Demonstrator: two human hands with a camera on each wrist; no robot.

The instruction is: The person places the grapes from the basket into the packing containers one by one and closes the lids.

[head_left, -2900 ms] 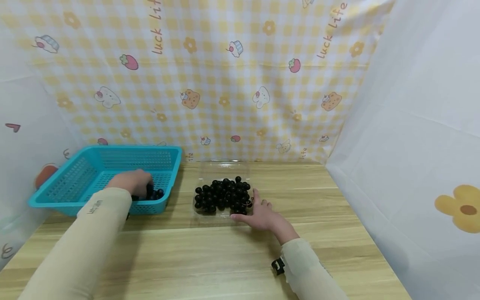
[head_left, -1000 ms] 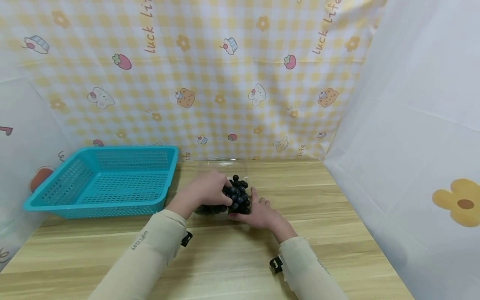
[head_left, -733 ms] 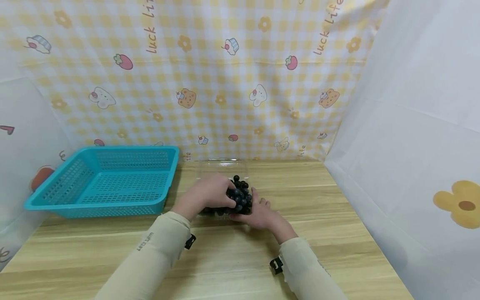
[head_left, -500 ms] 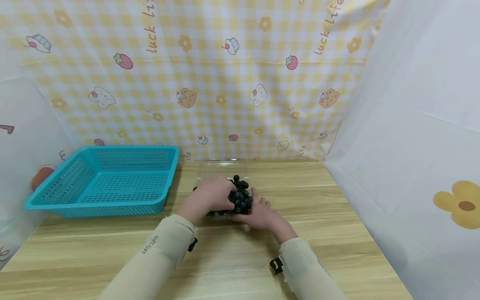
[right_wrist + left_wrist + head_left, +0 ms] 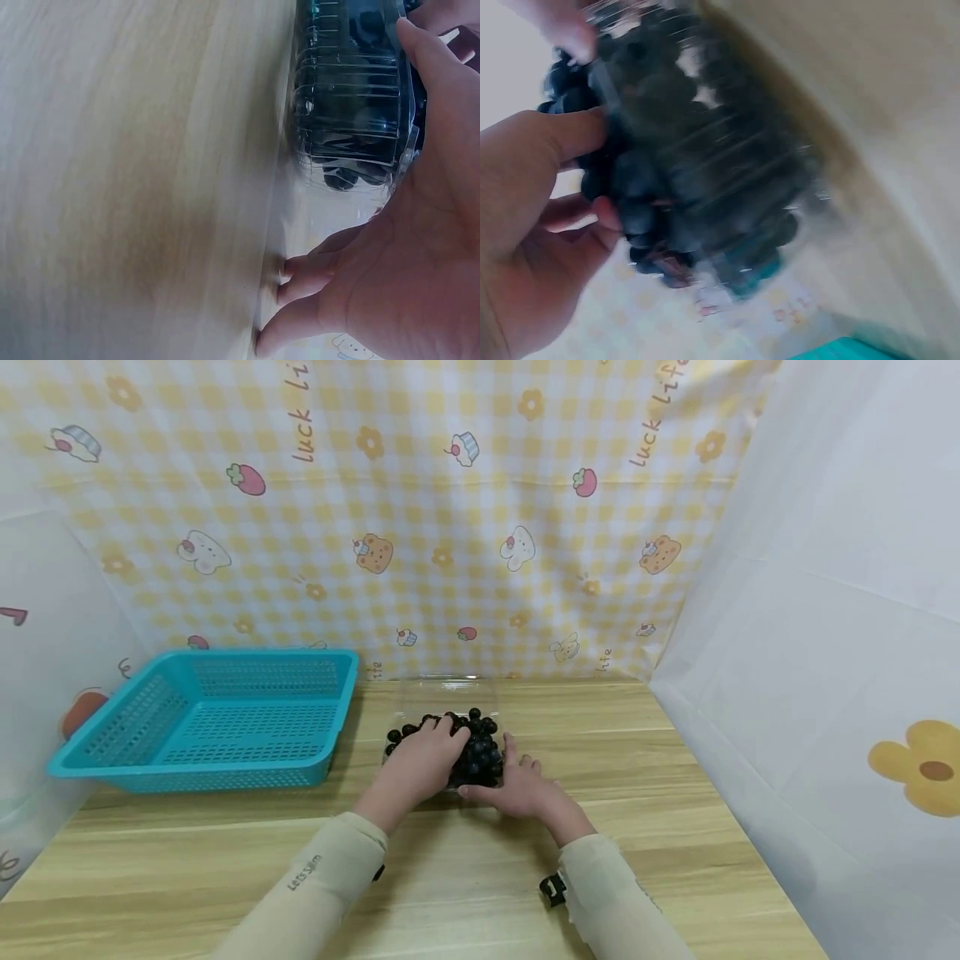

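Just below the middle of the head view, a bunch of dark grapes [image 5: 480, 762] sits in a transparent plastic container [image 5: 349, 97] on a wood-grain surface [image 5: 465, 885], with the lid [image 5: 447, 695] folded back behind it. A person's left hand [image 5: 418, 766] reaches up from the lower left and rests on the grapes, its grip loosely spread, the fingers slightly bent. From the lower right comes the right hand [image 5: 521, 787], its grip spread around the container's near right corner: the thumb lies along the front edge and the index finger points up the right side. The right wrist view shows that thumb touching the rim. Both arms wear cream sleeves [image 5: 318, 881]. At left in the head view stands a turquoise perforated basket [image 5: 251, 732], just beside the container. Across the top hangs a yellow-and-white checked cloth [image 5: 450, 510] printed with strawberries, cupcakes and bears.
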